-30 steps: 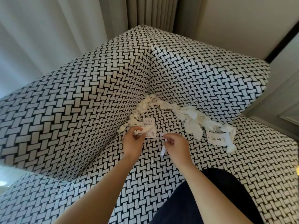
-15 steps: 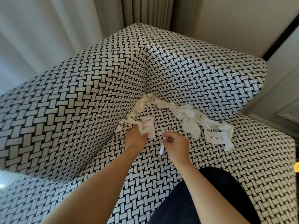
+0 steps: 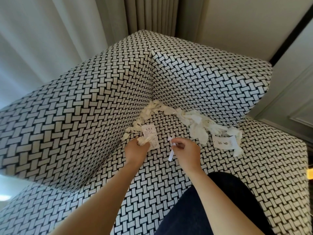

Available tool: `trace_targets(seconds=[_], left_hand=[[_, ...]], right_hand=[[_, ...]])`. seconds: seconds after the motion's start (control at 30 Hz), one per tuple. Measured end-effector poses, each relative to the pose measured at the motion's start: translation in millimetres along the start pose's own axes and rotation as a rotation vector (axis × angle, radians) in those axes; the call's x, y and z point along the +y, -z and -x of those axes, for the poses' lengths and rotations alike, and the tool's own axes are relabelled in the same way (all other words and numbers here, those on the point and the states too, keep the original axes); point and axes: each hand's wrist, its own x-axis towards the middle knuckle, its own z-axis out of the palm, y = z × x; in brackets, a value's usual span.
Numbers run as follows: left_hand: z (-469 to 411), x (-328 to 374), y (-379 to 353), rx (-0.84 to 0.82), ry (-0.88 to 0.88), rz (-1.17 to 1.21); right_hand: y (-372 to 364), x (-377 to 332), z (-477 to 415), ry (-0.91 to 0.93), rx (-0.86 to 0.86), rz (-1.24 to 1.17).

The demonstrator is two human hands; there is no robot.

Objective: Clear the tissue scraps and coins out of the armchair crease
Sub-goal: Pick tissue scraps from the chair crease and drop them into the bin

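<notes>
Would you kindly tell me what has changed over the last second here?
The left hand reached forward into the crease scraps and now grips a wad of them. The right hand still pinches its paper strip; the tissue pile and label stay put.

On my feed the left forearm (image 3: 105, 197) and right forearm (image 3: 218, 200) are bare to the frame's edge. The left grip (image 3: 136, 148) and right grip (image 3: 186, 150) are bare too. Below them I see a dark navy garment (image 3: 179, 214) of plain smooth cloth.
</notes>
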Motion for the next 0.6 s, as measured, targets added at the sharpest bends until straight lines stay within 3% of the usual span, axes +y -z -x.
trace_targets(seconds=[0.33,0.6], left_hand=[[39,56,-6,-0.166,-0.092,0.163],[92,112,-72,-0.433,-0.143,0.290]], right_hand=[[68,-21,14,0.080,0.030,-0.072],[178,6,59,-0.021,0.133,-0.105]])
